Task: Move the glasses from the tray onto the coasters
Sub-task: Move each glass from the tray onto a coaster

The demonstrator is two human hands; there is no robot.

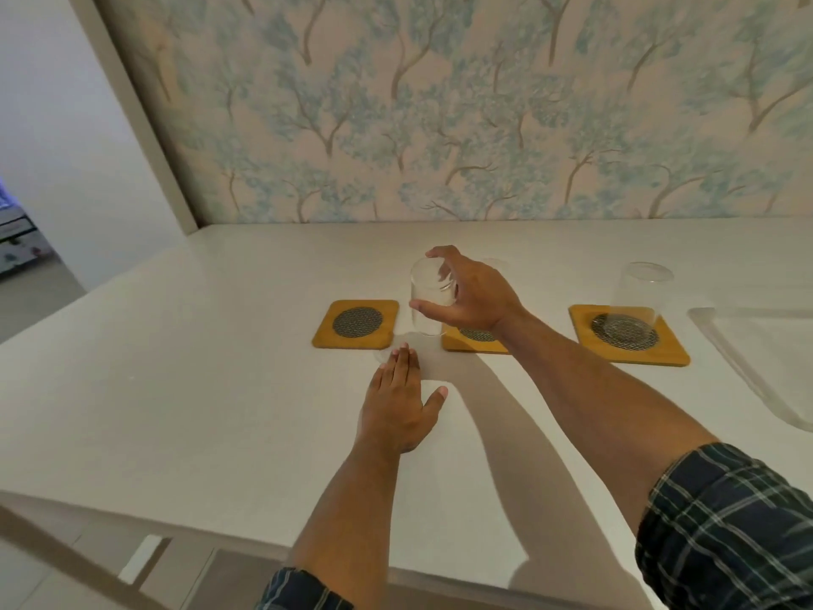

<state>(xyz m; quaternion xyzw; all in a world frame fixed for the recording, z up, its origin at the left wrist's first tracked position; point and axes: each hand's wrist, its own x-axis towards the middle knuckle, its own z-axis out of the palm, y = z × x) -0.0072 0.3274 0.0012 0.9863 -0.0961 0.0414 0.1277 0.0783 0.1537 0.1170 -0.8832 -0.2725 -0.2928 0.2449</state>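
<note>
A white tabletop [184,367] stands against a wall papered with pale blue trees [440,103]. Three square yellow wooden coasters with round dark mesh centres lie in a row on it.

The left coaster [356,324] is bare. Nearer the viewer, between that coaster and the middle one, the left hand [398,407] lies palm down on the table, its fingers straight and pressed together, the thumb held out to the side. It holds nothing.

Above it, the right hand [473,297] reaches across from the right and grips a clear, straight-sided drinking glass [429,301] round its side, thumb at the front and fingers curled behind the rim. The glass is upright, between the left and middle coasters; whether its base touches the table cannot be told.

The middle coaster [475,341] is partly hidden under the right wrist.

The right coaster [629,334] carries a second clear glass [638,301], standing upright on its mesh centre.

At the far right edge lies a clear, shallow tray with rounded corners [739,358]; no glass shows on the visible part.

Both forearms end in rolled dark plaid sleeves [726,530].
</note>
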